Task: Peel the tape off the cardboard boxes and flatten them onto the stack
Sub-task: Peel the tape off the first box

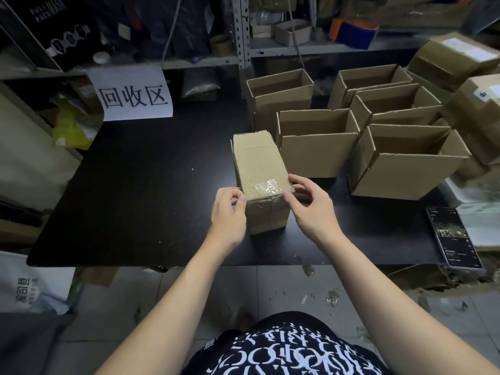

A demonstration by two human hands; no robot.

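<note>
A small closed cardboard box [258, 163] lies on the black table [130, 190] in front of me. A strip of clear tape [269, 187] crosses its near top edge and runs down the front face. My left hand [228, 217] presses against the box's near left corner, thumb on the edge. My right hand [308, 207] holds the near right corner, its thumb and fingertips touching the end of the tape. Several open cardboard boxes [319, 147] stand to the right of it.
A phone [453, 236] lies at the table's right front corner. A white sign [132, 96] hangs at the back of the table. Sealed boxes [457, 55] pile up at the far right. Shelving [243, 44] stands behind.
</note>
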